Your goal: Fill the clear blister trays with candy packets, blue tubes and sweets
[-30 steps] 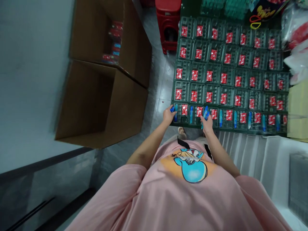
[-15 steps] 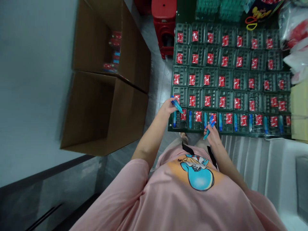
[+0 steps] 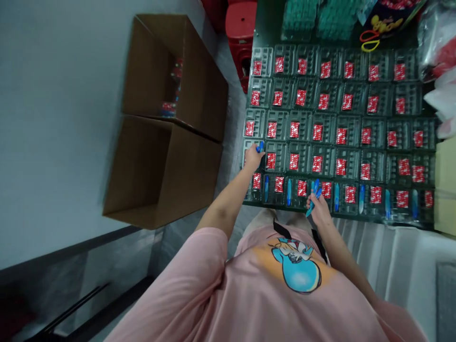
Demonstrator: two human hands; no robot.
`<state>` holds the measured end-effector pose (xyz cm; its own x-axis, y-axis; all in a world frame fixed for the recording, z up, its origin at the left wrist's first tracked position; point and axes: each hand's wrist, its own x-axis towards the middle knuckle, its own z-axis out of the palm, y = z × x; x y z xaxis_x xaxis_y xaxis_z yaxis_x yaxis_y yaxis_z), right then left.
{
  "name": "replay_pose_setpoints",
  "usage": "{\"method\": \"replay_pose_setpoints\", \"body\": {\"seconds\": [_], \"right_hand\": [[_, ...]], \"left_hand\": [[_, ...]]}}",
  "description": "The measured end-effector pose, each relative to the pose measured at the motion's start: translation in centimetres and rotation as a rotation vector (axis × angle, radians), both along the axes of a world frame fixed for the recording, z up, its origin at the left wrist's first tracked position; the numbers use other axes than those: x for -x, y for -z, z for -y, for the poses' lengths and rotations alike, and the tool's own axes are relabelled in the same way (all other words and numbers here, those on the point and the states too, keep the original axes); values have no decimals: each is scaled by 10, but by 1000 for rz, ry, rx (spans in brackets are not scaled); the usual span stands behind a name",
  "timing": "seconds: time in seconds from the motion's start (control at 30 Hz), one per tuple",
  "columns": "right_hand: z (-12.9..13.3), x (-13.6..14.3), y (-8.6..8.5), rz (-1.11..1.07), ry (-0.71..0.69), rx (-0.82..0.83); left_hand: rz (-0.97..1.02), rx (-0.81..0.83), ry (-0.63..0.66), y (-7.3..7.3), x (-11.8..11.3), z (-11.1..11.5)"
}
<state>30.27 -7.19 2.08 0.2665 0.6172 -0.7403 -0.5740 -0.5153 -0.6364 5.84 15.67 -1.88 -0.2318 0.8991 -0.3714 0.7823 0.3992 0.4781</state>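
Pinching one blue pen between thumb and fingertips, left hand is over the leftmost tray of second row from the front; can't tell if the pen touches the tray. Narrow grip likely suits the tray's small slots. Right hand grasps a loose bunch of pens near the front table edge, fanned out, probably so single ones are easy to pull. Exact count unclear, fingers overlap. Clear trays sit in tight rows, apparently to save room and give easy reach. Red packets lie in the trays. Front-row pens lie lengthwise beside packets, seemingly because the slots run that way. Scissors at the far side, cardboard boxes on the left.
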Motion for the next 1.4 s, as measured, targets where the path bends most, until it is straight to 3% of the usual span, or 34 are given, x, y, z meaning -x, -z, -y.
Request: {"method": "replay_pose_setpoints", "body": {"seconds": [0.27,0.47,0.67,0.87,1.0,1.17,1.3,1.4], "right_hand": [[-21,-47,-2,-13,-119,-1],[-30,-79,1,-33,-203,-16],[-27,-98,9,-30,-221,-41],[-36,-89,28,109,-284,-66],[-62,-81,41,400,-466,-66],[-99,-66,41,692,-678,-125],[-127,-43,42,797,-702,-119],[-142,-28,47,861,-687,-109]], "left_hand": [[-53,-125,-161,-6,-8,6],[87,-103,-5,-8,-56,20],[-48,-20,85,-6,-93,23],[-137,-39,123,1,-96,23],[-79,-92,137,10,-95,25],[-27,-149,148,14,-96,33],[17,-241,165,9,-101,46],[44,-278,254,8,-109,56]]}}
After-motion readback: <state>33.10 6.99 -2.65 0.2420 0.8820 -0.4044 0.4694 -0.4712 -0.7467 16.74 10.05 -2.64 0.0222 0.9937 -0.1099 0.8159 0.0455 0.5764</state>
